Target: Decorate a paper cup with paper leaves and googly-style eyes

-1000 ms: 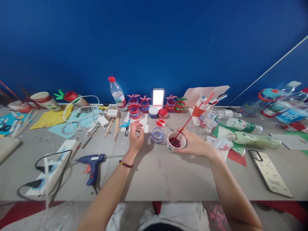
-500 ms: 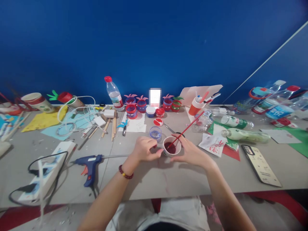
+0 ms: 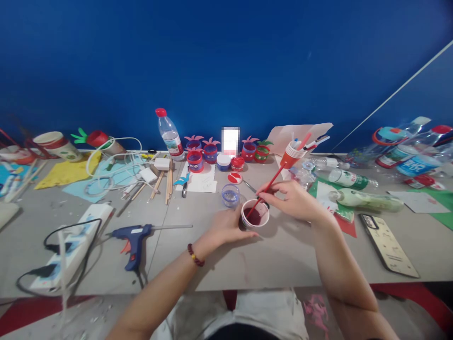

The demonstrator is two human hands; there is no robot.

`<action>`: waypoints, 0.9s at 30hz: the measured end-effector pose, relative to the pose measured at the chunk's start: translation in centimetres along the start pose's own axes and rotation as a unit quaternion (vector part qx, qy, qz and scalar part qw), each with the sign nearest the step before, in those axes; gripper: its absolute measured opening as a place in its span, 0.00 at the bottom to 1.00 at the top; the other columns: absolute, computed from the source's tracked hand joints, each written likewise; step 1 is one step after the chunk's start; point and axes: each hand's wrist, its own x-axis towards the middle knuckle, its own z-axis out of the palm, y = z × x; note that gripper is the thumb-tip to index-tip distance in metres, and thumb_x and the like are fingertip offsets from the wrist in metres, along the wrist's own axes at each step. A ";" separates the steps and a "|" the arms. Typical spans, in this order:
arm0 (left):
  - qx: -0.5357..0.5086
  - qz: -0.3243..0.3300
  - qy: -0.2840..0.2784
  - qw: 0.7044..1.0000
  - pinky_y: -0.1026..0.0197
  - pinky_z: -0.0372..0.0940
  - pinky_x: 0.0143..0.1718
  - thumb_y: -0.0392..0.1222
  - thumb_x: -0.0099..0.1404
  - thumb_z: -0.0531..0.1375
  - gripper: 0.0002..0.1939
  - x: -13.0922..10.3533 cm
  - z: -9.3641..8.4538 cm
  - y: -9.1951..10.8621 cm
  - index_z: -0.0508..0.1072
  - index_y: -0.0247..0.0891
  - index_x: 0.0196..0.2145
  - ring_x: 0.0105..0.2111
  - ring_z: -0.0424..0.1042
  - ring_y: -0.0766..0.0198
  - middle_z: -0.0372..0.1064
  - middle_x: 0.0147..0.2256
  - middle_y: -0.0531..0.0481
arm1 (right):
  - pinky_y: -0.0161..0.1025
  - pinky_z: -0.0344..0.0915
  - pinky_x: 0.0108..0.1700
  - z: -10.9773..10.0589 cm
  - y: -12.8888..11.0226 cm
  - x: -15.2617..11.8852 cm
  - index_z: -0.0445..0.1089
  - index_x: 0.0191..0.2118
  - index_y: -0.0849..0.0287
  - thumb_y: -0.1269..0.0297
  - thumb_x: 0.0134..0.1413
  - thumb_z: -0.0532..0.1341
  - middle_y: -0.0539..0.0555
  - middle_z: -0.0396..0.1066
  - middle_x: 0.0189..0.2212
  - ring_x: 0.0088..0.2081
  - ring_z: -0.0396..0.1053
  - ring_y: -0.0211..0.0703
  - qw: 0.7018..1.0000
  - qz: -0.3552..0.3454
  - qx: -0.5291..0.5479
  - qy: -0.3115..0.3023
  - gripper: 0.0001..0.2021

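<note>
My left hand (image 3: 228, 226) is wrapped round the near left side of a white paper cup (image 3: 266, 219) on the table. Dark red liquid (image 3: 255, 217) lies in the bottom of the cup. Between the fingertips of my right hand (image 3: 292, 200) is a thin red paintbrush (image 3: 272, 180), slanting down into the liquid; its tip is hidden there. Just behind the cup stands a small clear round container with a blue rim (image 3: 230, 196). A round red-and-white lid (image 3: 235, 178) lies beyond it, beside open jars of red paint (image 3: 237, 164) and white paint (image 3: 223, 162).
A blue glue gun (image 3: 132, 238) and a white power strip (image 3: 76, 245) lie to the left. Small decorated rings (image 3: 194, 161), a bottle (image 3: 171, 137) and a cup of pens (image 3: 293, 156) line the back. At right are plastic bottles (image 3: 348, 179) and a phone (image 3: 389, 245).
My right hand has left the cup's side and taken hold of the paintbrush, which now stands more upright. My left hand has moved right and closed round the cup.
</note>
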 end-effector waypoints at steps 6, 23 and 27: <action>-0.025 -0.014 -0.006 1.000 0.55 0.65 0.40 0.62 0.51 0.64 0.37 0.7 1.2 -0.3 0.64 0.47 0.56 0.44 0.74 0.48 0.74 0.48 0.48 | 0.39 0.68 0.36 -0.1 -1.2 1.2 0.76 0.34 0.55 0.56 0.60 0.56 0.51 0.78 0.32 0.31 0.73 0.42 0.991 -0.050 -0.053 -0.115 0.14; -0.053 -0.013 0.058 0.997 0.56 0.67 0.40 0.52 0.51 0.67 0.35 0.8 1.5 -0.4 0.65 0.49 0.56 0.45 0.74 0.52 0.74 0.47 0.51 | 0.43 0.68 0.42 -0.4 -0.7 2.8 0.75 0.31 0.54 0.59 0.61 0.53 0.52 0.77 0.39 0.41 0.72 0.48 0.987 -0.051 -0.128 -0.082 0.14; -0.035 -0.018 0.115 0.993 0.55 0.67 0.42 0.51 0.51 0.67 0.34 1.0 1.6 -1.2 0.66 0.50 0.56 0.45 0.74 0.52 0.74 0.48 0.51 | 0.47 0.65 0.48 -0.7 -0.6 2.5 0.74 0.33 0.53 0.59 0.61 0.52 0.51 0.76 0.42 0.45 0.70 0.50 0.985 -0.066 -0.143 -0.074 0.14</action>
